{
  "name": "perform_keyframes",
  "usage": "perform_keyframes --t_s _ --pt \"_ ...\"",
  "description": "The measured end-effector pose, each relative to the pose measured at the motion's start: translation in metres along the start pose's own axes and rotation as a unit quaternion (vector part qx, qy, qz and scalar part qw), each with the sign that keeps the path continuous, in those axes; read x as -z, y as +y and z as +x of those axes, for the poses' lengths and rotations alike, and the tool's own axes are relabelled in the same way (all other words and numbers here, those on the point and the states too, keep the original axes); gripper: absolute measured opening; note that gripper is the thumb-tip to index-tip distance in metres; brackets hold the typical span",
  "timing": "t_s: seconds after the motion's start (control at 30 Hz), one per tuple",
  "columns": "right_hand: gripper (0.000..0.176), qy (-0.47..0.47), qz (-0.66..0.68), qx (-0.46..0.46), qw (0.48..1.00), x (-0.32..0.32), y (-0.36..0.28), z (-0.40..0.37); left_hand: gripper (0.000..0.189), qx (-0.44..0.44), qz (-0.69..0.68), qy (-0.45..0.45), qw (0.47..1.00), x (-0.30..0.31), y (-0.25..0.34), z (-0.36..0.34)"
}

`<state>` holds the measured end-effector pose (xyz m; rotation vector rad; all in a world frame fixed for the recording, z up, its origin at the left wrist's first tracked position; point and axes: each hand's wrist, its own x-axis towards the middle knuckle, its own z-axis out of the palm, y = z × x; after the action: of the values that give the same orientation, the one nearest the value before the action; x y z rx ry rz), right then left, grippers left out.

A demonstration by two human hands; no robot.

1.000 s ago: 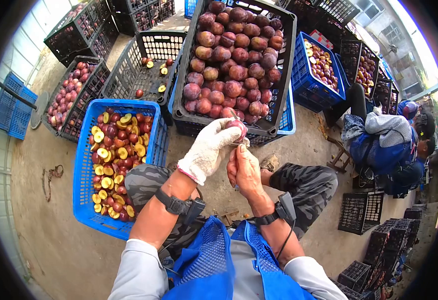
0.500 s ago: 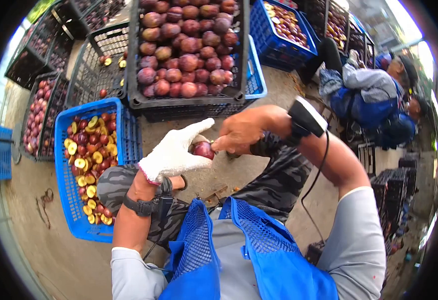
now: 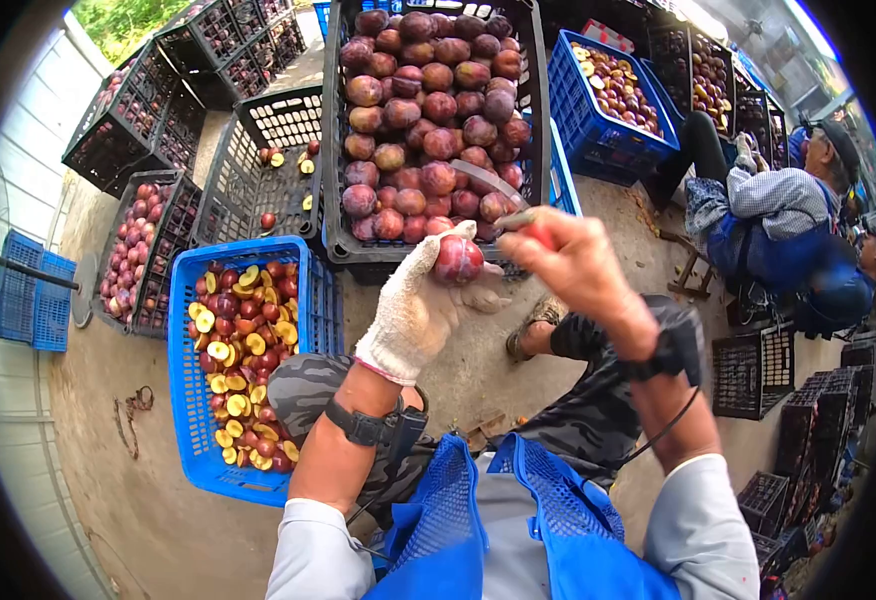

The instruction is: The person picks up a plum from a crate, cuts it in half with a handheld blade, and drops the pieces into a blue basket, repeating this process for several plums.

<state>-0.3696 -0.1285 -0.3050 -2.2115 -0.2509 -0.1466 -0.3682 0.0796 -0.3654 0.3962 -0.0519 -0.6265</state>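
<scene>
My left hand (image 3: 413, 318), in a white knit glove, is closed round a whole red plum (image 3: 458, 261), its thumb along the top and its fingers below. Just to the right, my bare right hand (image 3: 573, 262) is wrapped round the red handle of a knife. The knife's thin, curved blade (image 3: 491, 180) is blurred and points up and left over the crate. Directly beyond both hands stands a black crate (image 3: 334, 170) full of whole plums. Left of my knee, a blue basket (image 3: 180, 370) holds cut plum halves with yellow flesh.
A black crate (image 3: 226, 205) with a few plum pieces sits at left, beside another plum crate (image 3: 183, 235). More crates (image 3: 133, 125) are stacked behind. At back right is a blue crate (image 3: 598, 150) of cut fruit; a co-worker (image 3: 773, 205) sits further right.
My view has shifted, so the crates appear further right and lower. My right hand has moved up and away from the plum, and the knife blade now shows. The left hand still holds the plum.
</scene>
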Motion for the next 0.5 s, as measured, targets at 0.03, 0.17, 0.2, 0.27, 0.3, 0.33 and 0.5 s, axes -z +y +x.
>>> perform_keyframes --t_s 0.03,0.17,0.2,0.27,0.3,0.33,0.5 --pt "0.030 0.043 0.015 0.057 0.997 -0.028 -0.009 -0.006 0.053 0.008 -0.029 0.015 0.999 -0.003 -0.002 0.002" --pt "0.029 0.039 0.222 -0.176 0.958 -0.075 -0.003 -0.013 0.046 0.034 0.300 0.138 0.943 0.012 0.003 0.006" --pt "0.028 0.054 0.328 -0.207 0.920 -0.080 -0.003 -0.012 0.038 -0.338 0.504 0.157 0.779 0.069 -0.041 0.036" --pt "0.026 0.056 0.286 -0.215 0.932 -0.086 0.008 -0.014 0.027 -0.370 0.662 0.145 0.636 0.025 -0.007 0.017" --pt "0.027 0.043 0.337 -0.242 0.909 -0.085 0.008 -0.015 0.025 -0.346 0.691 0.125 0.623 0.010 0.002 0.012" --pt "0.029 0.034 0.384 -0.271 0.882 -0.085 0.006 -0.017 0.024 -0.318 0.717 0.102 0.612 0.002 0.007 0.009" --pt "0.024 0.244 0.401 -0.107 0.877 -0.129 -0.006 -0.003 0.016 -0.471 0.697 0.151 0.519 0.009 0.004 0.010"
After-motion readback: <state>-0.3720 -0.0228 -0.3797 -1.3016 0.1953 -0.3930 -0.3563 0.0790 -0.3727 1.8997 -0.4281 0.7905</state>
